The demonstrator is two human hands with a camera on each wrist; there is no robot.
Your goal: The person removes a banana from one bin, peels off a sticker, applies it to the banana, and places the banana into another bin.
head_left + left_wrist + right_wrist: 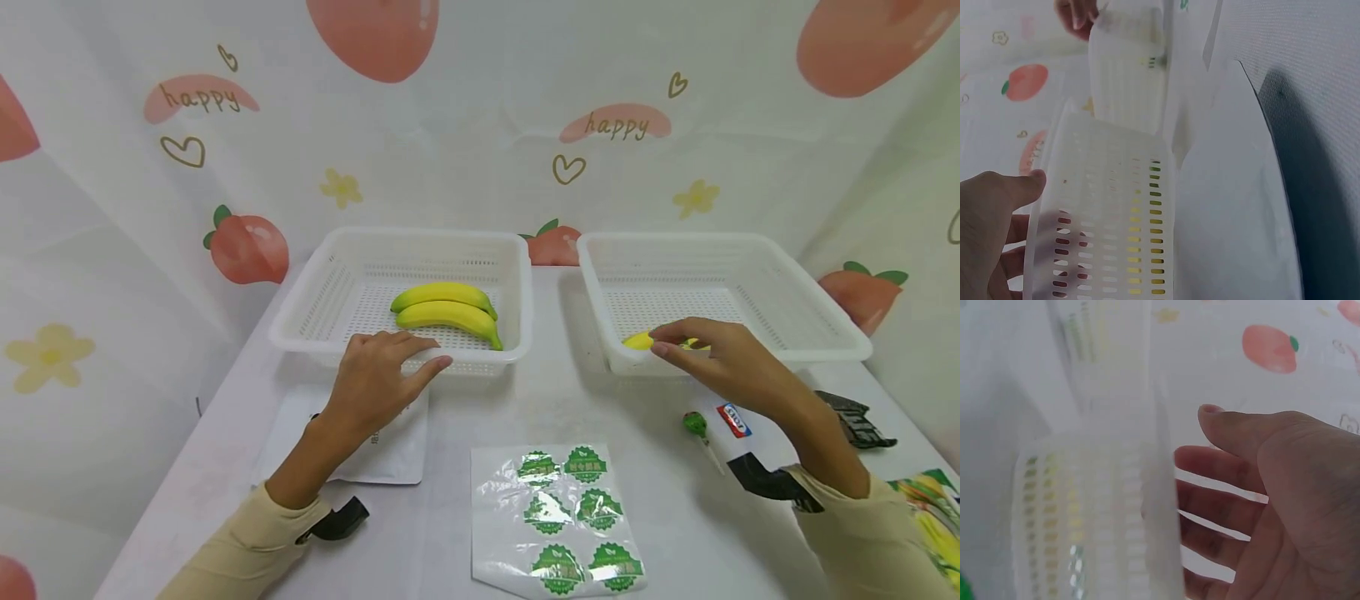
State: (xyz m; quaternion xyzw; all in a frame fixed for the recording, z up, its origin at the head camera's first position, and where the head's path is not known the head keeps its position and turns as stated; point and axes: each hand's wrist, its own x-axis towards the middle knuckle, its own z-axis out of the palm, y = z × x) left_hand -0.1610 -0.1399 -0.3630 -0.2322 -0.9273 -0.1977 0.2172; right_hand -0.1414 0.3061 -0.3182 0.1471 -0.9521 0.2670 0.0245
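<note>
Two yellow bananas lie side by side in the left white basket. My left hand rests flat on that basket's front rim with fingers straight; in the left wrist view the hand touches the perforated wall. My right hand reaches over the front rim of the right white basket, fingertips touching a yellow fruit inside. The right wrist view shows its fingers extended and the thumb apart, next to the basket wall. Most of the fruit is hidden by the hand.
A clear sheet of green round stickers lies at the front centre. A white pouch sits under my left forearm. A green lollipop, a small red-and-blue packet and a black packet lie at the right. Fruit-print backdrop all round.
</note>
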